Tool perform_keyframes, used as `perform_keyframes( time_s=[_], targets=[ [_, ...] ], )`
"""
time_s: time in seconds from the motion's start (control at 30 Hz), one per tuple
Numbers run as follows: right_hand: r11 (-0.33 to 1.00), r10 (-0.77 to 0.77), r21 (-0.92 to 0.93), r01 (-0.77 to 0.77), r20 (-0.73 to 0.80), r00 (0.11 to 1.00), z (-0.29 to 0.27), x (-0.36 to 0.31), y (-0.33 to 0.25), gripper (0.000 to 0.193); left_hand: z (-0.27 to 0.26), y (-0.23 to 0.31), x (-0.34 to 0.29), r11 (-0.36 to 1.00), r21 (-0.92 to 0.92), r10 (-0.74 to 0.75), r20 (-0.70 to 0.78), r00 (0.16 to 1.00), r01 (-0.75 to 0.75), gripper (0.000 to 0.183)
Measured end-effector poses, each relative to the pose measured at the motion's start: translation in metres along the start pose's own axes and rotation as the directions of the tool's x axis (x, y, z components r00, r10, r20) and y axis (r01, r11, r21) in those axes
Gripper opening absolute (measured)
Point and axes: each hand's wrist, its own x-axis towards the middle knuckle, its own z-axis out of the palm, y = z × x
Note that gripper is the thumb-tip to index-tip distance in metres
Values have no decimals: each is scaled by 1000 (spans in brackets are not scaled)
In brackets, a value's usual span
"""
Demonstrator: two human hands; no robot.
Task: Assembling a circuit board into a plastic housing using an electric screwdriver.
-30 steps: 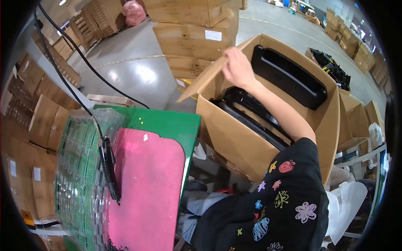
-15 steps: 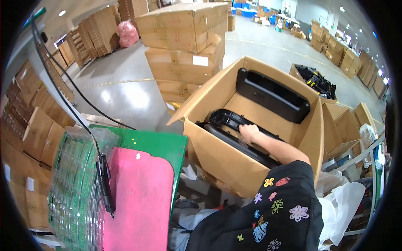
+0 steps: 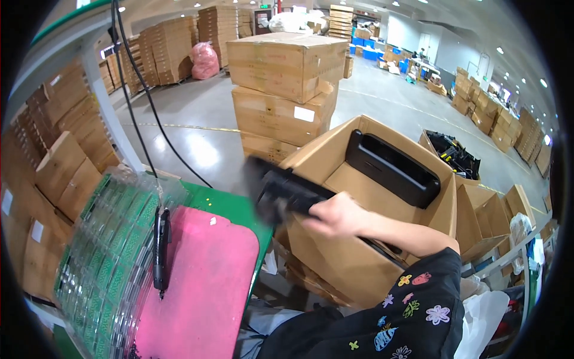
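Note:
My right hand (image 3: 338,215) is closed round a long black plastic part (image 3: 281,190), smeared by motion. It holds the part over the near left edge of an open cardboard box (image 3: 335,257), its far end reaching above the green table (image 3: 230,206). Inside the box, another long black plastic part (image 3: 394,167) leans against the far wall. Part of a further black piece shows under my forearm. My left hand is out of view. A black electric screwdriver (image 3: 160,251) hangs on its cable above the pink mat (image 3: 209,269).
Stacked clear plastic trays (image 3: 107,257) with green inserts stand left of the mat. Tall sealed cartons (image 3: 287,66) rise behind the table. Right of the box are a carton of black parts (image 3: 451,157), an open carton (image 3: 481,215) and a metal rail (image 3: 508,257).
My right hand has lifted the black plastic part out of the box and carried it left, toward the green table. The view has turned slightly upward and left.

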Motion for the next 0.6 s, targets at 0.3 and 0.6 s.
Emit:
perform_keyframes(
  time_s=[0.3,0.6],
  targets=[
    [410,-912,330,851,135,387,101,76,-130,30,114,109,25,961,27,206,599,774,-276,28],
    [442,-813,294,847,-267,517,121,264,-253,20,160,42,16,931,118,223,566,794,-346,15]
  ],
)
